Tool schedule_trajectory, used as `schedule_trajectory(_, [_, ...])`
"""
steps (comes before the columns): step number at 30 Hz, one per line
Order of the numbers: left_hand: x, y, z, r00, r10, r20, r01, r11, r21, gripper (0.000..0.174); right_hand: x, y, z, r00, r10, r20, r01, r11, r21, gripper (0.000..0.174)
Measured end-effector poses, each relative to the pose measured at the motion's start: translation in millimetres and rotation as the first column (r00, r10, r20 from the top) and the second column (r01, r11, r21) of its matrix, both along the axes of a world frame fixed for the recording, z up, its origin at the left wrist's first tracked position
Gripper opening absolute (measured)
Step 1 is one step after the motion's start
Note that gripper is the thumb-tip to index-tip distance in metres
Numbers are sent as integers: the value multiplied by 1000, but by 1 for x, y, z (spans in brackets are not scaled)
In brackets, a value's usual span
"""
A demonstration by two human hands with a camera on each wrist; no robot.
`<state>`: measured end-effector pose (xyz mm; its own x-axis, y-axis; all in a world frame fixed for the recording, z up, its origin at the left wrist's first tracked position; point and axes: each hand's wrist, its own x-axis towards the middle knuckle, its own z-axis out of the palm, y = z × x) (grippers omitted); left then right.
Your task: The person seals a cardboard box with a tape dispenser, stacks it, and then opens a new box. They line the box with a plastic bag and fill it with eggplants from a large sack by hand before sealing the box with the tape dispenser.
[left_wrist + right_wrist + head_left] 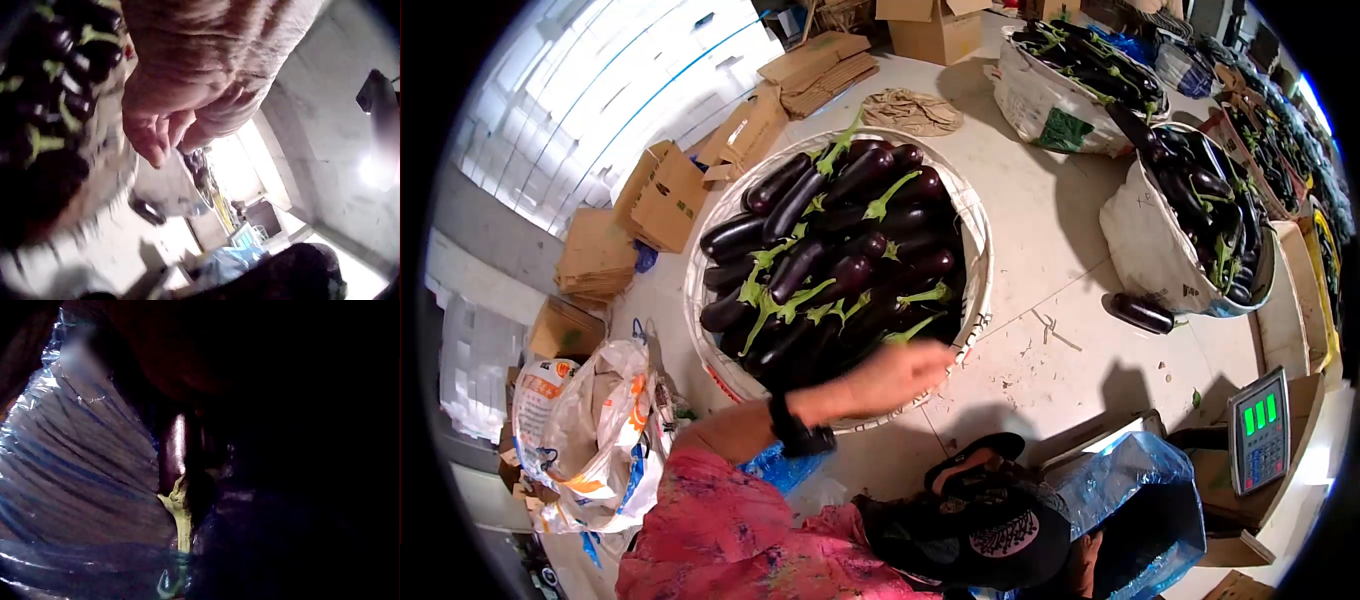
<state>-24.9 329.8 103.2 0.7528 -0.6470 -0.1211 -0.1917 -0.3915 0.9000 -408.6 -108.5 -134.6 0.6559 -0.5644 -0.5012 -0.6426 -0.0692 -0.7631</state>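
Observation:
My left hand (885,378) hovers at the near right rim of a white woven sack (978,225) heaped with dark purple eggplants (855,270). In the left wrist view, that hand (187,94) has loosely bent fingers and nothing between them. My right arm reaches into a blue plastic bag (1140,470) lining a box at the lower right; the bag hides the hand in the head view. Inside the bag, in the right wrist view, an eggplant (175,450) with a green stem lies directly below the dark right hand (181,362). I cannot tell whether the fingers grip it.
A scale (1260,430) with green digits stands beside the bag. Two more sacks of eggplants (1085,70) are at the upper right, with a loose eggplant (1140,313) on the floor. Flattened cardboard (665,195) and crumpled white bags (590,430) lie left.

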Motion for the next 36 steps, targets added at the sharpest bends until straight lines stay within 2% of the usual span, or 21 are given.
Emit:
schedule_trajectory(2, [57, 18, 24, 848, 224, 481, -223, 973, -60, 26, 0, 0, 0, 999, 20, -46, -21, 1000, -21, 23])
schedule_trajectory(3, [88, 32, 41, 800, 285, 528, -340, 940, 8, 29, 0, 0, 1, 998, 30, -60, -31, 999, -27, 22])
schedule_trajectory(5, [158, 75, 33, 546, 365, 754, -560, 828, 5, 37, 0, -1, 1, 995, 47, -85, -51, 998, -40, 20])
schedule_trajectory(6, [192, 102, 31, 514, 290, 807, -636, 760, 132, 41, -1, -1, 1, 994, 50, -97, -55, 997, -47, 20])
schedule_trajectory(9, [261, 181, -6, 522, 197, 830, -766, 537, 354, 53, -9, 0, 3, 990, 64, -126, -73, 995, -69, 17])
schedule_trajectory(11, [261, 189, -7, 727, 344, 594, -686, 315, 656, 59, -17, 1, 5, 988, 70, -136, -81, 994, -74, 16])
schedule_trajectory(12, [247, 185, -8, 728, 198, 657, -686, 189, 703, 61, -21, 1, 4, 988, 73, -137, -83, 994, -73, 15])
schedule_trajectory(15, [232, 164, 9, 686, 277, 673, -725, 184, 663, 61, -43, -5, -14, 987, 93, -132, -99, 994, -37, 14])
schedule_trajectory(16, [231, 156, 16, 697, 341, 631, -712, 219, 667, 62, -38, 3, -16, 912, 227, -343, -371, 813, -448, 18])
schedule_trajectory(18, [245, 175, 5, 658, 244, 713, -737, 405, 541, 68, -29, 10, 21, 946, 178, -272, -266, 903, -336, 24])
schedule_trajectory(19, [244, 171, 15, 692, 300, 657, -677, 587, 444, 73, -28, 4, 16, 838, 466, -285, -546, 684, -484, 24])
schedule_trajectory(20, [251, 175, 7, 630, 311, 711, -662, 694, 283, 74, -29, -4, 6, 677, 663, -318, -663, 363, -655, 23])
schedule_trajectory(21, [229, 143, 36, 721, 326, 611, -520, 837, 168, 72, -2, 7, 66, 719, 633, -285, -664, 507, -550, 24])
schedule_trajectory(22, [178, 83, 92, 843, 397, 364, -499, 830, 250, 67, 32, 22, 135, 768, 585, -260, -633, 637, -439, 25])
schedule_trajectory(23, [163, 64, 103, 914, 356, 195, -388, 907, 163, 65, 47, 34, 183, 883, 416, -217, -468, 819, -332, 25])
schedule_trajectory(27, [80, -44, 130, 996, -10, -91, -13, 969, -247, 60, 14, 23, 219, 974, 107, -199, -202, 808, -553, 26])
schedule_trajectory(30, [23, -124, 130, 909, -391, -144, 338, 894, -293, 62, 1, 10, 246, 988, -5, -153, -96, 760, -643, 28])
schedule_trajectory(31, [6, -151, 120, 858, -513, 18, 493, 814, -306, 59, 0, 12, 260, 980, -37, -194, -113, 697, -708, 34])
schedule_trajectory(34, [-45, -229, 101, 477, -759, 443, 876, 454, -164, 56, -9, 11, 268, 975, -127, -183, -83, 554, -828, 52])
schedule_trajectory(35, [-67, -250, 100, 403, -794, 456, 913, 381, -144, 56, -14, 7, 266, 976, -151, -156, -58, 514, -856, 59])
schedule_trajectory(36, [-88, -270, 97, 326, -822, 467, 944, 305, -122, 57, -22, 0, 258, 971, -180, -159, -17, 608, -794, 65])
